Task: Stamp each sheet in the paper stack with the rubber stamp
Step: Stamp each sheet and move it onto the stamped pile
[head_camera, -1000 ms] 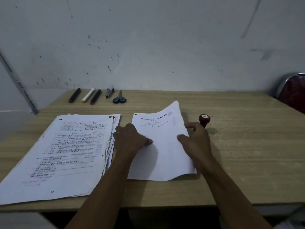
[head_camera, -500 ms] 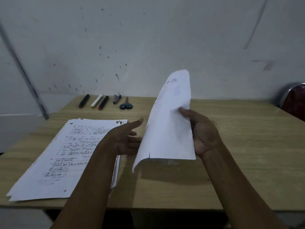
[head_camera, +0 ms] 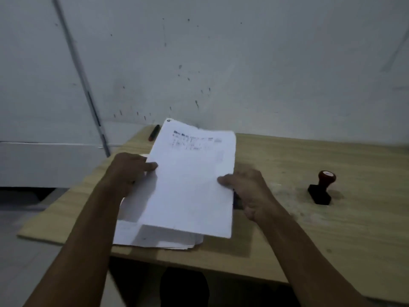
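A white printed sheet (head_camera: 190, 180) is held in the air above the paper stack (head_camera: 155, 238), which lies on the left part of the wooden table (head_camera: 309, 229). My left hand (head_camera: 128, 171) pinches the sheet's left edge, thumb on top. My right hand (head_camera: 250, 189) grips its right edge. The rubber stamp (head_camera: 322, 188), with a black base and a red-brown knob, stands alone on the table to the right of my right hand. Most of the stack is hidden under the sheet.
A dark marker with a red end (head_camera: 154, 132) lies at the table's back edge by the grey wall (head_camera: 221, 63). The table's near edge runs just below the stack. The other pens are hidden behind the sheet.
The sheet was lifted from the table, turned upright, then carried left over the stack; my left hand now holds its left edge. The view swung left, so the stamp sits far right.
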`<action>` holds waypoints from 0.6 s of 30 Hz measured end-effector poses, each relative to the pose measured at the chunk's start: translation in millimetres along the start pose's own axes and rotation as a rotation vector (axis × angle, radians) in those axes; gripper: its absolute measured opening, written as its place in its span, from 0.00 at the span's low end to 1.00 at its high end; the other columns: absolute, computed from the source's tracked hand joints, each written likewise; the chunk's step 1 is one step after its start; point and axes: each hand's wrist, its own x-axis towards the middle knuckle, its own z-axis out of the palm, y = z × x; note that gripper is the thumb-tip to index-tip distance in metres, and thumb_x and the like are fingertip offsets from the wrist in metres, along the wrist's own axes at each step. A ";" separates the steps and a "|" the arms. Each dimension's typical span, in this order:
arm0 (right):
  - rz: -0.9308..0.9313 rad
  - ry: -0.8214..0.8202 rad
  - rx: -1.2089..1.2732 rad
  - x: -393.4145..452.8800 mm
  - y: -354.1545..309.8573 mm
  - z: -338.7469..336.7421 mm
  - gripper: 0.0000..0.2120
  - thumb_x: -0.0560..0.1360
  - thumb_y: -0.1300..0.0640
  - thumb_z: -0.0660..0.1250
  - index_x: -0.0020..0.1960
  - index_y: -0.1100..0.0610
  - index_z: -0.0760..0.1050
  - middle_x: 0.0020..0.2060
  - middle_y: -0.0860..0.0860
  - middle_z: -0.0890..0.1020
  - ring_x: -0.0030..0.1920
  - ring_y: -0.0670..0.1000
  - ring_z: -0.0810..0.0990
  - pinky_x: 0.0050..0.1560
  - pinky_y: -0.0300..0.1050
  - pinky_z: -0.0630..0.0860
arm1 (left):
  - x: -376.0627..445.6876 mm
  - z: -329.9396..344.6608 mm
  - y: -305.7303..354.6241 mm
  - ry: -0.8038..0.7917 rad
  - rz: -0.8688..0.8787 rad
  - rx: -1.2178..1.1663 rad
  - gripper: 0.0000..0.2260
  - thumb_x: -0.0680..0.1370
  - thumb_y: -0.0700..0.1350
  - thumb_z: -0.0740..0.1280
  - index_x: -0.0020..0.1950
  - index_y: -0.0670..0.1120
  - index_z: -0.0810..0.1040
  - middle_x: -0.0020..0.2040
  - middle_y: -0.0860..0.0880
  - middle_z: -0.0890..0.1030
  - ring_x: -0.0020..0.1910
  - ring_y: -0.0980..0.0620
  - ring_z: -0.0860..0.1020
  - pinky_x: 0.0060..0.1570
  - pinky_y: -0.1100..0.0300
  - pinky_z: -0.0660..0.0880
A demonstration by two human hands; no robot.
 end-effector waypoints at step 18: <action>-0.105 0.098 -0.995 11.2 37.4 73.0 0.14 0.69 0.52 0.69 0.51 0.54 0.69 0.50 0.50 0.77 0.51 0.56 0.78 0.45 0.46 0.75 | 21.3 -8.5 -47.0 0.282 -0.030 0.803 0.20 0.72 0.49 0.70 0.60 0.42 0.71 0.62 0.38 0.73 0.61 0.35 0.71 0.58 0.47 0.69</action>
